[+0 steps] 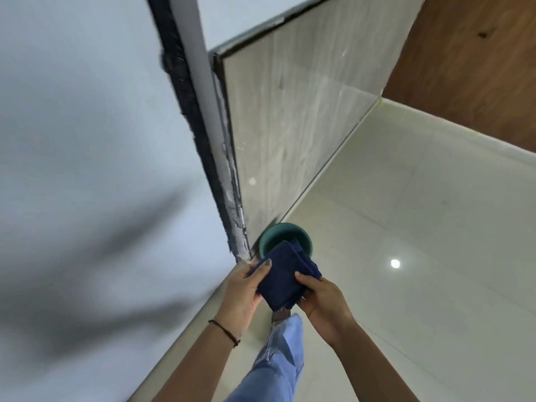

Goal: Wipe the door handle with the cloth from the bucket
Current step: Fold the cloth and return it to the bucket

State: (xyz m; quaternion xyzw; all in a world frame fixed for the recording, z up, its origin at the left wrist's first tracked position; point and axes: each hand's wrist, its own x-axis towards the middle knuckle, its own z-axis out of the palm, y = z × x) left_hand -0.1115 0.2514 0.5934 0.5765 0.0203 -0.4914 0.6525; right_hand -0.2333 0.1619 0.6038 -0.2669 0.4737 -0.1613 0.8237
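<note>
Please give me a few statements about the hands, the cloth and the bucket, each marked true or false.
1. Both hands hold the cloth. True: the left hand and the right hand grip the folded dark blue cloth from either side.
2. The cloth lies inside the bucket. False: it is held up in front of the green bucket, which stands on the floor.
3. The bucket stands by the foot of the wall. True.
4. The door handle is being wiped. False: no handle is in view, and the cloth touches only the hands.
5. A thin band is on the right wrist. False: the band is on the left wrist.
</note>
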